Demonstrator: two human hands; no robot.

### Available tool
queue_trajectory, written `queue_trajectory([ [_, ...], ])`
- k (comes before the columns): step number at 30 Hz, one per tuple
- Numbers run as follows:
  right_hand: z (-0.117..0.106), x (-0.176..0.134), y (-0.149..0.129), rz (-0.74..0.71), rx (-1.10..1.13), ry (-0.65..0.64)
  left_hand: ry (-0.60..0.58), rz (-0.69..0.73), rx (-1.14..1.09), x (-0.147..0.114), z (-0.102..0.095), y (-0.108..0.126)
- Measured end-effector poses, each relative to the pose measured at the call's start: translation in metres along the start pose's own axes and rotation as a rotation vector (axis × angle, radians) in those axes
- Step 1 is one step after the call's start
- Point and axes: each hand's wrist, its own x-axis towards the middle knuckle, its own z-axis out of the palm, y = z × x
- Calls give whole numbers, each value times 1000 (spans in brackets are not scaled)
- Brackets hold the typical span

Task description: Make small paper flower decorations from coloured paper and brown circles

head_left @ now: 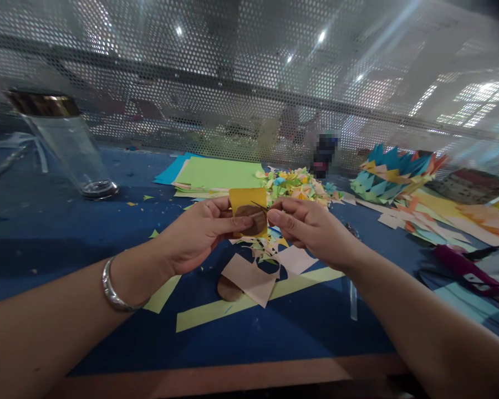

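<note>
My left hand point(205, 230) pinches a yellow piece of paper point(247, 197) together with a brown round disc point(255, 220) that lies flat against it, the thumb pressing on the disc. Closed at the right edge of the paper is my right hand point(307, 224). From its fingertips a thin dark pointed tool point(258, 205) reaches over the disc's upper edge; most of it is hidden, so its kind cannot be made out. Below the hands lie pale pink paper pieces point(249, 279) with curved cut-outs, a second brown piece point(228, 289) partly under them, and a pale yellow-green strip point(199, 316).
Stacked green sheets point(224, 173) and a heap of paper scraps point(299, 185) sit behind my hands. A glass bottle point(77, 149) stands at the left. On the right are folded paper pieces point(393, 174) and a purple-handled tool point(468, 271). A perforated metal screen point(233, 83) borders the blue table.
</note>
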Motion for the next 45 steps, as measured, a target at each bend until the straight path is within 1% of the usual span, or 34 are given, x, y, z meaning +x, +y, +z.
queue_trajectory([
  [6,-1,-2,-2,-6,-43,18,41,12,62,0,-1,2],
  [11,0,-1,-2,-17,-83,31,35,30,62,0,0,2],
  [15,-2,0,-2,-38,-170,49,46,49,72,0,2,2],
  [20,-4,1,-3,-71,-284,74,39,133,127,0,0,1],
  [23,-5,2,-4,-91,-317,80,33,151,158,0,-1,1],
  [28,-5,3,-2,-92,-315,71,46,140,149,-1,0,3],
  [32,-5,3,0,-113,-302,72,31,131,139,0,0,4],
  [38,-3,3,-1,-108,-202,63,-1,137,82,2,0,1],
  [41,-3,3,0,-103,-162,54,-1,141,94,2,0,0],
  [45,-3,2,0,-127,-212,73,15,150,130,0,1,3],
])
